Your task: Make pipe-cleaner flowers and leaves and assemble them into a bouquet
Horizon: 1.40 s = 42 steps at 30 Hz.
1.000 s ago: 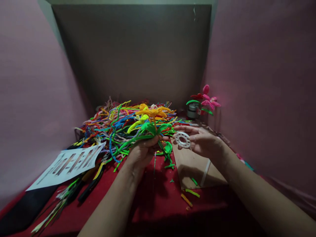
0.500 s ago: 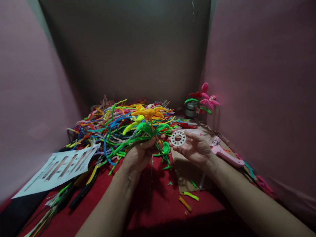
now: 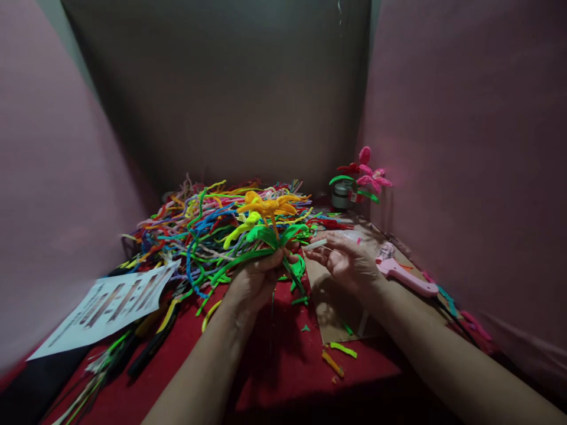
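My left hand (image 3: 259,274) is closed around the stem of a pipe-cleaner flower (image 3: 268,206) with orange petals, a yellow bud and green leaves. The flower stands upright above my fist, and its stem end hangs down below. My right hand (image 3: 343,260) pinches a flat white spool (image 3: 316,244), seen edge-on, between thumb and fingers. It sits just right of the stem, close to the left fingertips. Whether a strip runs between spool and stem, I cannot tell.
A heap of coloured pipe cleaners (image 3: 208,221) lies behind. At left are a printed sheet (image 3: 110,301) and black-and-yellow-handled pliers (image 3: 155,336). A pink glue gun (image 3: 407,277) rests on a cardboard sheet (image 3: 332,319) at right. Pink flowers (image 3: 374,177) stand at the back.
The spool has turned from showing its holed face to edge-on, and the right fingers have curled more around it. The flower has shifted slightly right.
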Available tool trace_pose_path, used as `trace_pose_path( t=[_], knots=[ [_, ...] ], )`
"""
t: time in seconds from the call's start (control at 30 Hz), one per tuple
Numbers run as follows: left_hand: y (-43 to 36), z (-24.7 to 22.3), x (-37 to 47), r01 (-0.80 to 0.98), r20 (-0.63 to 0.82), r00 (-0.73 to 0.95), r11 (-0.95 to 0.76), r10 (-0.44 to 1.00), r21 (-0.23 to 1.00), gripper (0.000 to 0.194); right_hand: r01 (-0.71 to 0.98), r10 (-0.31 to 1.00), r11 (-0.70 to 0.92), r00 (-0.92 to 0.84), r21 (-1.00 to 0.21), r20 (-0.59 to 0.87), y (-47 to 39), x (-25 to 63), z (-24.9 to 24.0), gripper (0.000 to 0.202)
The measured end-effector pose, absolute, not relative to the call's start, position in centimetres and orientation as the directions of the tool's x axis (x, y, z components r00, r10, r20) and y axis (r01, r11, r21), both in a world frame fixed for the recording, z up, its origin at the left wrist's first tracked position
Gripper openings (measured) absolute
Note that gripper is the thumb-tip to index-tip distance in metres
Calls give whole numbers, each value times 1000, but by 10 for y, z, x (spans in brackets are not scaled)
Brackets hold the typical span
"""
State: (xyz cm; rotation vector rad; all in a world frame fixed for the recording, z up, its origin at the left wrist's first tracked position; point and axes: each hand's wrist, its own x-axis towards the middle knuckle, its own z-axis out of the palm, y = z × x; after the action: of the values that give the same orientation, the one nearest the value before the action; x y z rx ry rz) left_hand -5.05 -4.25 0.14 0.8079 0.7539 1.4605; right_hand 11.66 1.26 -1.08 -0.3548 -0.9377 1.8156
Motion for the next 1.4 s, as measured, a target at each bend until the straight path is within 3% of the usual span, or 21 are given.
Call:
trace_pose_path(
  t=[0.57,0.8,1.0,1.27,1.4],
  knots=[
    [-41,-2,-50,-587,38,21,-19,999,810,9,-541,908,-4,-355,-841,224,0,108,-14,19],
    [-39,-5,-47,-611,41,-57,-67,998,789,10,-518,853,-18,-455,-855,257,6,111,-23,19],
    [-39,-6,-44,-593,67,-49,-83,997,801,15,-357,802,66,-537,-932,263,5,112,-22,36],
    [-41,-9,-43,-539,103,23,-74,994,839,13,-110,800,246,-538,-963,265,6,115,-21,9],
    [-40,-10,-42,-513,139,50,-94,989,853,10,-53,777,311,-560,-949,287,8,117,-22,12]
  ],
)
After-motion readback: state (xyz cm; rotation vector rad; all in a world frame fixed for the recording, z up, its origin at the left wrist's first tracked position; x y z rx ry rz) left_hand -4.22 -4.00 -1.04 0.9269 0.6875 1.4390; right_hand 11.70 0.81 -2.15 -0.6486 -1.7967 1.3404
